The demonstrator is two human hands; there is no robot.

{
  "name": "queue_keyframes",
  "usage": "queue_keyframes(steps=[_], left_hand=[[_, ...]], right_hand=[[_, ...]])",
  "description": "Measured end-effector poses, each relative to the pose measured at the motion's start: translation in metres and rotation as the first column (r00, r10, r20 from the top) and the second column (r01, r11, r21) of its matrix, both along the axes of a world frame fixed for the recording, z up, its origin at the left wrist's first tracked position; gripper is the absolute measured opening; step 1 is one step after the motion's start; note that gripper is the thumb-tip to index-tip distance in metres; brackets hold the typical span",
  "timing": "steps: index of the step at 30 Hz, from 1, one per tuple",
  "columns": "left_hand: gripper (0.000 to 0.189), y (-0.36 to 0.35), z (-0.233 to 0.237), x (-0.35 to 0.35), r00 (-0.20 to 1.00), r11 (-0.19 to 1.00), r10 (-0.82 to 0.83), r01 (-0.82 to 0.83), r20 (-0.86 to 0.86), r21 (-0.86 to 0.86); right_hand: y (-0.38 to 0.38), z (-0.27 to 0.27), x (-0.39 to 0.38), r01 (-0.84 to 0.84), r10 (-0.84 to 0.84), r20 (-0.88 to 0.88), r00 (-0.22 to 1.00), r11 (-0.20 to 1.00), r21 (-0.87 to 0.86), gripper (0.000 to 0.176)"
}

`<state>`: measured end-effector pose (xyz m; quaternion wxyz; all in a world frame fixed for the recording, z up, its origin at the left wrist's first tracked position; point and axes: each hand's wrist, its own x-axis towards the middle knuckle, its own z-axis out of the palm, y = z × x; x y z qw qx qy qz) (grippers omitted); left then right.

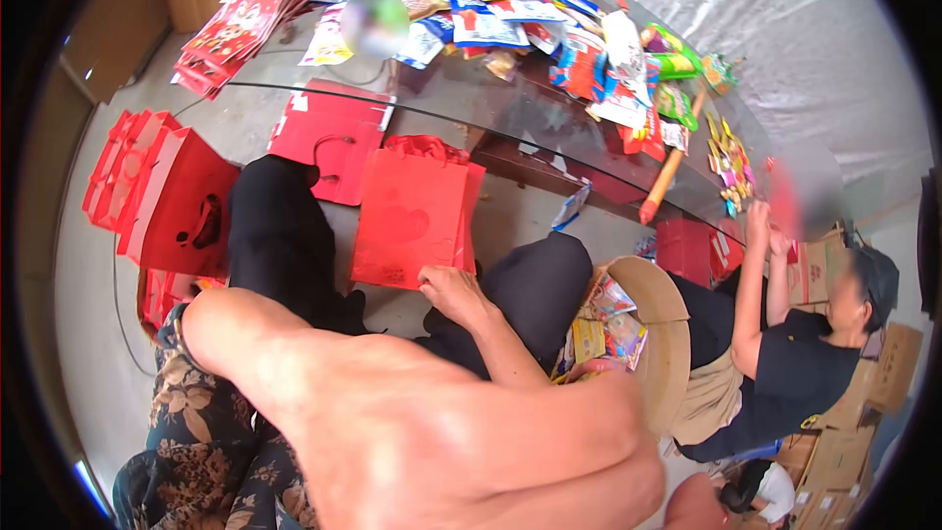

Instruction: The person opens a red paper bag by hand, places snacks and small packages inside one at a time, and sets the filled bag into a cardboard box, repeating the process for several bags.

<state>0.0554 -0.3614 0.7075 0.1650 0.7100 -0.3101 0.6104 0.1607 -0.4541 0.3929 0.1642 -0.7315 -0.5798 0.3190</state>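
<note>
My left hand [549,451] is very close to the camera, large and blurred; its back shows, but its fingers are hidden. My right hand [453,294] has its fingers closed on the lower edge of a red paper bag [407,221]. This bag lies between two black-trousered knees, its handles toward the glass table. Beyond it, another red bag [339,137] with a dark handle lies flat. Upright red bags [182,201] stand at the left.
Snack packets [491,25] and stacked red packets [250,15] cover parts of the glass table [442,98]. A round cardboard container [667,353] holds more packets. At the right, a person in a dark cap [805,373] raises both hands. Another person is low right.
</note>
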Motion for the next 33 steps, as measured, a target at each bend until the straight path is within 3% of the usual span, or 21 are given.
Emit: queue_keyframes(steps=[8,9,11,12,15,17,18,23,24,29,33], left_hand=[[0.041,-0.003,-0.01,0.008,0.992,0.997,0.025,-0.016,0.121,-0.075],[0.041,-0.011,-0.011,0.01,0.986,0.98,0.041,-0.009,0.161,-0.199],[0.041,-0.008,-0.014,0.006,0.989,0.961,0.022,0.019,0.147,-0.275],[0.041,0.005,-0.012,-0.003,0.995,0.972,-0.017,0.039,0.097,-0.23],[0.042,0.019,-0.024,0.006,0.975,0.985,-0.053,0.086,0.215,-0.149],[0.045,0.031,-0.025,0.004,0.97,0.995,-0.01,0.033,0.241,-0.092],[0.043,0.038,-0.027,0.003,0.984,0.998,-0.004,0.016,0.177,-0.068],[0.036,0.092,-0.067,0.01,0.956,0.987,0.157,-0.158,-0.249,0.014],[0.034,0.104,-0.082,0.014,0.93,0.981,0.185,-0.193,-0.317,0.008],[0.033,0.149,-0.162,0.027,0.769,0.918,0.311,-0.394,-0.559,-0.032],[0.024,0.166,-0.205,0.018,0.625,0.88,0.238,-0.463,-0.744,-0.108]], right_hand=[[-0.001,-0.004,0.001,0.004,-0.004,-0.022,1.0,1.0,0.001,0.016],[-0.001,-0.002,0.001,0.013,-0.013,-0.031,0.999,1.0,-0.012,0.015],[-0.001,0.002,0.0,0.021,-0.022,-0.034,0.999,0.999,-0.034,0.015],[0.0,0.002,0.0,0.023,-0.025,-0.035,0.999,0.999,-0.043,0.015],[0.0,0.0,-0.001,0.009,-0.01,-0.02,1.0,1.0,-0.011,0.016],[0.003,0.012,-0.008,0.032,-0.028,0.035,0.999,0.994,-0.109,0.017],[0.005,0.019,-0.01,0.042,-0.033,0.064,0.997,0.987,-0.155,0.018],[0.001,-0.008,-0.002,-0.149,0.099,0.193,0.976,0.952,0.267,0.018],[0.003,-0.006,0.001,-0.032,0.038,0.054,0.998,0.993,-0.118,0.018],[-0.002,-0.007,0.0,-0.005,0.01,0.027,1.0,0.985,-0.175,0.018],[-0.003,-0.004,0.003,-0.053,0.055,0.005,0.998,0.98,-0.192,0.019]])
